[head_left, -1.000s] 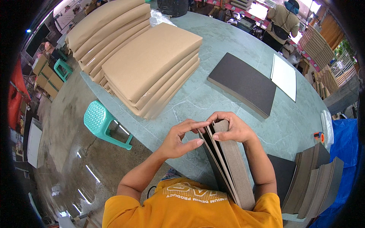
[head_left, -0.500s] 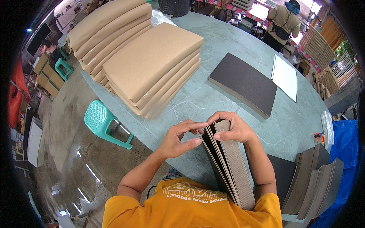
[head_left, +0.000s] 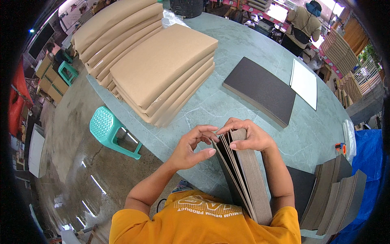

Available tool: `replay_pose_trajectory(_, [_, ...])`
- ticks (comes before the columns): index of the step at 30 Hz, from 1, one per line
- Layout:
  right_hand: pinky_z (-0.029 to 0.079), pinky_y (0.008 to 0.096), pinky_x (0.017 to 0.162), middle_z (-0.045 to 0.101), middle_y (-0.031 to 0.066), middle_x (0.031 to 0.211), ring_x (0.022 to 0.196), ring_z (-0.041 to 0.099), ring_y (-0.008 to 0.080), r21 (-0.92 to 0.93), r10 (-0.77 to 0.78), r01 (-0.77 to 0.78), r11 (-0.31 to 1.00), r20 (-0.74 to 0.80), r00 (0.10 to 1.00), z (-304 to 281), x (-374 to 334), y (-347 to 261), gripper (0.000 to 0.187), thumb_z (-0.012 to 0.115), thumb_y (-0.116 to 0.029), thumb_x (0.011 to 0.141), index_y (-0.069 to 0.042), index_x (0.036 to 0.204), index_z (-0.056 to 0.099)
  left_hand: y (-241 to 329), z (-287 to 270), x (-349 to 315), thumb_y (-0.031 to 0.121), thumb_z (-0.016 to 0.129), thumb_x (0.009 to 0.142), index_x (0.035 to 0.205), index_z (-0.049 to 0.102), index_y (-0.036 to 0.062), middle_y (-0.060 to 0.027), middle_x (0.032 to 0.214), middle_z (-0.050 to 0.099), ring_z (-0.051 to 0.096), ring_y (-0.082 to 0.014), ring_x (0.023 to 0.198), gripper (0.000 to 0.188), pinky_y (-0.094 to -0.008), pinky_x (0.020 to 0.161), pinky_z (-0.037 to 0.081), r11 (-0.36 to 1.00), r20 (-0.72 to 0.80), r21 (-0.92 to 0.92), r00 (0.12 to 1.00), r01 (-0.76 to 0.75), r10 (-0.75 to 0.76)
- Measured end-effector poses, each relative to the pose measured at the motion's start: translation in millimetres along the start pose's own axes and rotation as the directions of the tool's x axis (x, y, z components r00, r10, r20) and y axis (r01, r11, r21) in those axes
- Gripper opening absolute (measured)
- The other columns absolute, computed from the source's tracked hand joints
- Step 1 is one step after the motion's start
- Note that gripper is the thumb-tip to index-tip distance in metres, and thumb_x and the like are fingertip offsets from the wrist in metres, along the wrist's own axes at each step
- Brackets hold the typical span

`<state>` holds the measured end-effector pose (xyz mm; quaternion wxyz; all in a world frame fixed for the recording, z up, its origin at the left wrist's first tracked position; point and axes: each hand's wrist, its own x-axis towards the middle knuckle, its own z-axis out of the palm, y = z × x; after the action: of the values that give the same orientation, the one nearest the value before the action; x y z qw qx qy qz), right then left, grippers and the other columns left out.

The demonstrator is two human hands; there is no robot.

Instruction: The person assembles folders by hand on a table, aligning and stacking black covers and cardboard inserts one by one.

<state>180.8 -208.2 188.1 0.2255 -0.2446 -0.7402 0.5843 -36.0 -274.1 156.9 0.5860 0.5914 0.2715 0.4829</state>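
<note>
A thick stack of black-faced boards (head_left: 254,181) with grey-brown edges stands on its side against my body. Several sheets at its left are fanned apart at the upper end. My right hand (head_left: 250,136) is closed over that upper end, thumb on the edges and fingers across the top. At the fanned left corner is my left hand (head_left: 194,145), its fingers curved and its thumb well apart. Its fingertips are at or just touching the outermost board; nothing is gripped between them and the thumb.
Brown paper-wrapped packs (head_left: 162,69) rise at the far left of the table (head_left: 203,110). A flat stack of black boards (head_left: 260,89) and a white sheet (head_left: 304,83) lie ahead. More boards (head_left: 335,195) lean at right near a tape measure (head_left: 340,148). A green stool (head_left: 107,126) stands left.
My left fingers have lifted and curled slightly at the fanned corner. My right index finger has shifted a little to the left. The stack stays in place.
</note>
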Motion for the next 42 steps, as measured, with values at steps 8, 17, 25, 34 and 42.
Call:
replay_pose_trajectory(8, [0.039, 0.0314, 0.085, 0.058, 0.0067, 0.091, 0.091, 0.052, 0.0176, 0.085, 0.021, -0.016, 0.996, -0.062, 0.998, 4, -1, -5, 0.045, 0.072, -0.024, 0.064, -0.003, 0.102, 0.059, 3, 1, 2, 0.008, 0.064, 0.076, 0.117, 0.050, 0.0039, -0.0063, 0.104, 0.054, 0.051, -0.0138, 0.098, 0.043, -0.0285, 0.083, 0.040, 1.000, 0.026, 0.007, 1.000, -0.016, 0.015])
replay_pose_trajectory(17, [0.040, 0.0295, 0.083, 0.056, 0.0060, 0.092, 0.089, 0.052, 0.0153, 0.146, 0.047, -0.038, 0.989, -0.057, 0.997, 5, -2, -3, 0.042, 0.072, -0.024, 0.064, -0.003, 0.097, 0.055, -11, -4, 1, 0.010, 0.064, 0.078, 0.114, 0.053, 0.0024, -0.0053, 0.098, 0.050, 0.050, -0.0129, 0.089, 0.039, -0.0264, 0.078, 0.042, 0.949, -0.086, 0.295, 0.986, -0.113, 0.145])
replay_pose_trajectory(25, [0.040, 0.0275, 0.078, 0.057, 0.0040, 0.087, 0.082, 0.052, 0.0139, 0.128, 0.083, -0.065, 0.990, -0.140, 0.987, 8, -4, -2, 0.046, 0.075, -0.029, 0.059, -0.005, 0.094, 0.055, 7, 16, 9, 0.004, 0.059, 0.082, 0.114, 0.053, -0.0001, -0.0055, 0.101, 0.047, 0.051, -0.0100, 0.085, 0.033, -0.0226, 0.074, 0.045, 0.997, -0.136, 0.054, 0.990, 0.048, -0.040])
replay_pose_trajectory(34, [0.039, 0.0297, 0.084, 0.056, 0.0056, 0.090, 0.089, 0.051, 0.0161, 0.126, 0.086, -0.071, 0.989, -0.114, 0.990, 6, -5, 0, 0.047, 0.076, -0.033, 0.063, -0.003, 0.094, 0.055, 5, 16, 11, 0.005, 0.060, 0.081, 0.109, 0.055, 0.0011, -0.0050, 0.098, 0.052, 0.052, -0.0098, 0.089, 0.029, -0.0231, 0.077, 0.045, 0.998, -0.125, 0.002, 0.990, 0.060, -0.059])
replay_pose_trajectory(42, [0.039, 0.0298, 0.083, 0.056, 0.0059, 0.090, 0.090, 0.051, 0.0164, 0.126, 0.100, -0.087, 0.988, -0.100, 0.990, 6, -5, -1, 0.049, 0.077, -0.035, 0.063, -0.003, 0.094, 0.056, -7, 5, 8, 0.008, 0.063, 0.080, 0.096, 0.054, -0.0004, -0.0059, 0.091, 0.054, 0.051, -0.0104, 0.085, 0.020, -0.0223, 0.071, 0.042, 0.998, -0.063, -0.023, 0.996, 0.058, -0.059])
